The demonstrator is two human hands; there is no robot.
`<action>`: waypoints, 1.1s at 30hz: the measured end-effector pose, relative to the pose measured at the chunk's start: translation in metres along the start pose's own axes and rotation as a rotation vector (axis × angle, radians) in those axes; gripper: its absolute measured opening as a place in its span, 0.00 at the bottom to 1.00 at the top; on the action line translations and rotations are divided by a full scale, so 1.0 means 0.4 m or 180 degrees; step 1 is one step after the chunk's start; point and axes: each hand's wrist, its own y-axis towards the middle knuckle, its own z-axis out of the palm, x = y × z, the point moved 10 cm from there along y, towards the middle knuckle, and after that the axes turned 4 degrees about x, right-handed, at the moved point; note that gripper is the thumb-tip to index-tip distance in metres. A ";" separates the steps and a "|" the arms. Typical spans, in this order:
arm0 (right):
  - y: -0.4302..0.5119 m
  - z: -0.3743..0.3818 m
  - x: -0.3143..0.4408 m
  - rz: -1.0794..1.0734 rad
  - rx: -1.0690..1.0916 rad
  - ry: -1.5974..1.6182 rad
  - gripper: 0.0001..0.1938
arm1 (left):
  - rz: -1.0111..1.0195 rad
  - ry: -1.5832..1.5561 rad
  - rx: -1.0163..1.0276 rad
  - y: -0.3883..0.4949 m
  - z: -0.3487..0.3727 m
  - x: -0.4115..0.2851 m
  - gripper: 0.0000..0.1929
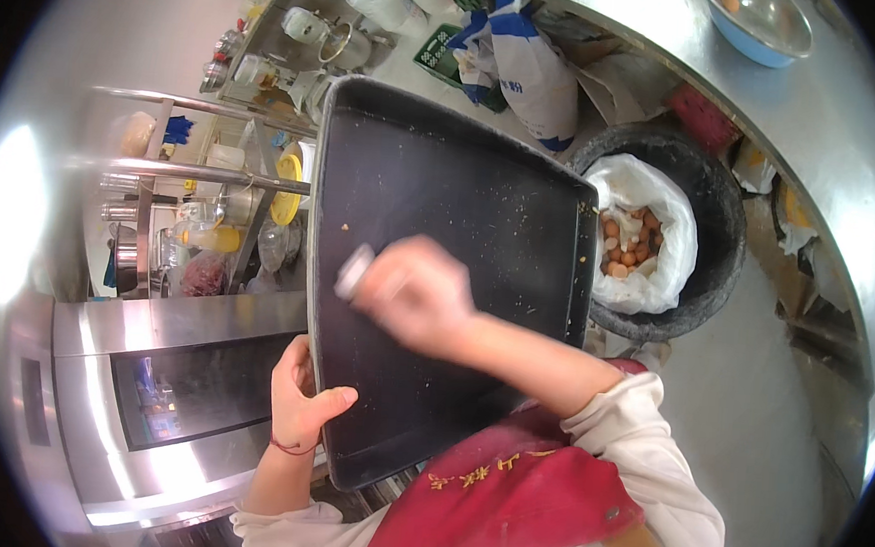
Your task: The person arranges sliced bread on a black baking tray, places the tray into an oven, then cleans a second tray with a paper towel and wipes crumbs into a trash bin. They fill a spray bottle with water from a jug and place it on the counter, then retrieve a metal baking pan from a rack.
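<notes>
A large black baking tray (450, 191) is held tilted in front of my red apron, with crumbs scattered over its inside and along its right wall. My left hand (310, 390) grips the tray's left rim near the lower corner, the thumb inside and the fingers behind. Over the tray's left half is my right hand (414, 295), blurred, closed around a small whitish object (355, 271) whose kind I cannot tell. The tray's right edge reaches the side of a black bin (718, 238) lined with a white plastic bag (678, 266), which holds eggshells (635, 244).
A steel worktop (832, 94) curves along the right, bearing a metal bowl (768, 30). Flour sacks (532, 76) and a green crate (440, 52) stand beyond the tray. To the left are a steel oven (197, 394) and a metal rack (210, 177) with containers.
</notes>
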 end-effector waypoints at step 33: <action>-0.517 -0.556 -0.507 0.3286 -0.1792 -0.1862 0.16 | 0.0359 0.0625 -0.0173 0.052 0.096 -0.084 0.46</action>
